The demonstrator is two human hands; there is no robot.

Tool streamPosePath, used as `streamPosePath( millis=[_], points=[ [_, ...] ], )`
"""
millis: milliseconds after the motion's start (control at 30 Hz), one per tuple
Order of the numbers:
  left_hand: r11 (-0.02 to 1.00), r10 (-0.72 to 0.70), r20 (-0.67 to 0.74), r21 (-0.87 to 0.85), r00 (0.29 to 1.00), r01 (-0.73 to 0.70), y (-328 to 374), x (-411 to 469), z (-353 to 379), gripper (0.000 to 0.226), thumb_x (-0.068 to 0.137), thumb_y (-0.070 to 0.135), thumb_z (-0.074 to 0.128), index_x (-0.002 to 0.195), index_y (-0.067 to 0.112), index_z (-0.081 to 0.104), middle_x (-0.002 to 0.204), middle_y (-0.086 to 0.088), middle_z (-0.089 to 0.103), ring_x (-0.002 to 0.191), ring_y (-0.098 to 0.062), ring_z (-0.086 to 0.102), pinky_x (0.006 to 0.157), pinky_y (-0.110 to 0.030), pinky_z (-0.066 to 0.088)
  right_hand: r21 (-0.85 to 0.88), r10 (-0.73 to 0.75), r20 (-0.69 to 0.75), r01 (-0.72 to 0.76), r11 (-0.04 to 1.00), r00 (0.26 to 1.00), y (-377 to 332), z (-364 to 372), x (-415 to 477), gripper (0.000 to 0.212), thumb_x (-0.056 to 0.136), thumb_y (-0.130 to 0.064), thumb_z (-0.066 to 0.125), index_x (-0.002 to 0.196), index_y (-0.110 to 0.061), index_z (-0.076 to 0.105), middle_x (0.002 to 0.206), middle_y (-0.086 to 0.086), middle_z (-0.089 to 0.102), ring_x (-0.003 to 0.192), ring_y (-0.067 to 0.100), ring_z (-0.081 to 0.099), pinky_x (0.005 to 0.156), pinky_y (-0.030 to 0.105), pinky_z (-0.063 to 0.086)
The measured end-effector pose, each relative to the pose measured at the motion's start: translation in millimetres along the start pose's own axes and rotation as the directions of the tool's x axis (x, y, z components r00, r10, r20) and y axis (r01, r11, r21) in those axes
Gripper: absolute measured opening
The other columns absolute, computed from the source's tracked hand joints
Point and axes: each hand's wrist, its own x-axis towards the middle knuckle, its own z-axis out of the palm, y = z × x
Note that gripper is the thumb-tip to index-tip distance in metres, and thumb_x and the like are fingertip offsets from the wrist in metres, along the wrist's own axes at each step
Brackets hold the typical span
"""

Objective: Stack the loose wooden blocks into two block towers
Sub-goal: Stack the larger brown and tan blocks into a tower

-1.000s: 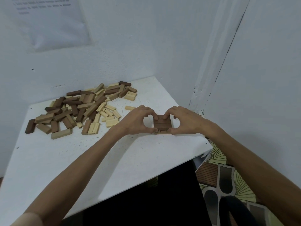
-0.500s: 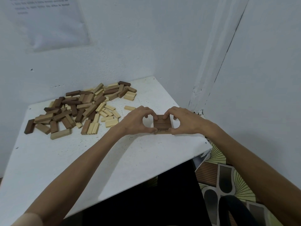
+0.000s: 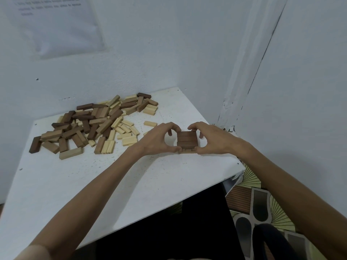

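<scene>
A low tower of dark brown wooden blocks [image 3: 186,139], two layers high, stands near the right edge of the white table [image 3: 112,181]. My left hand [image 3: 159,138] curls round its left side, thumb at the near corner and fingers at the far one. My right hand [image 3: 212,137] grips the right side the same way. A large pile of loose blocks [image 3: 90,124], dark brown and pale, lies at the back left of the table. One pale block [image 3: 150,123] lies alone between the pile and my left hand.
White walls close in behind the table and on the right. The table's front right corner [image 3: 238,166] lies just beyond my right wrist. A patterned floor [image 3: 262,203] shows below it. A paper sheet [image 3: 56,25] hangs on the back wall.
</scene>
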Motion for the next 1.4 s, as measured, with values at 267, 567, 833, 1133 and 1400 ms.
streamPosePath(
  millis=[267,567,833,1133,1400],
  points=[
    [1.000,-0.001,0.011,-0.006,1.000,0.001,0,1,-2,0.060,0.074,0.051,0.082,0.125,0.037,0.054,0.123,0.026,0.058,0.109,-0.004,0.053,0.090,-0.035,0.048,-0.020,-0.003,0.000,0.003,1.000,1.000,-4,-2,-2,0.076,0.087,-0.042,0.074,0.152,-0.030,0.037,0.143,-0.015,0.048,0.113,0.002,0.047,0.088,0.025,0.037],
    [1.000,-0.016,0.009,-0.014,1.000,0.016,0,-1,-1,0.076,0.073,0.064,0.077,0.137,0.035,0.049,0.131,0.025,0.057,0.116,-0.001,0.053,0.095,-0.036,0.049,0.007,-0.011,-0.009,0.011,1.000,1.000,-1,-2,-4,0.084,0.085,-0.055,0.072,0.155,-0.036,0.031,0.148,-0.014,0.045,0.126,0.005,0.044,0.104,0.034,0.043],
    [0.642,-0.426,-0.153,-0.746,0.892,0.178,36,-7,41,0.101,0.082,0.086,0.029,0.161,0.023,0.031,0.165,0.009,0.034,0.151,-0.006,0.030,0.127,-0.034,0.020,0.929,0.506,-0.197,-0.004,0.369,0.840,-30,48,0,0.064,0.104,-0.063,0.038,0.153,-0.022,0.047,0.152,-0.008,0.052,0.141,0.005,0.045,0.126,0.039,0.028],
    [0.436,-0.562,-0.194,-0.896,0.804,0.088,70,11,69,0.067,0.107,0.061,0.021,0.162,0.023,0.027,0.166,0.012,0.028,0.149,0.002,0.027,0.115,-0.015,0.023,0.948,0.539,-0.188,0.009,0.317,0.821,-54,64,10,0.096,0.083,-0.087,0.030,0.159,-0.028,0.036,0.162,-0.015,0.040,0.148,-0.002,0.033,0.128,0.035,0.021],
    [0.421,-0.559,-0.164,-0.900,0.813,0.108,80,12,71,0.054,0.108,0.057,0.020,0.152,0.034,0.039,0.122,0.030,0.049,0.083,0.034,0.050,0.070,0.004,0.037,0.910,0.521,-0.223,-0.015,0.413,0.824,-57,70,12,0.079,0.099,-0.073,0.019,0.163,-0.028,0.030,0.167,-0.014,0.031,0.153,0.002,0.026,0.129,0.040,0.019]
  ],
)
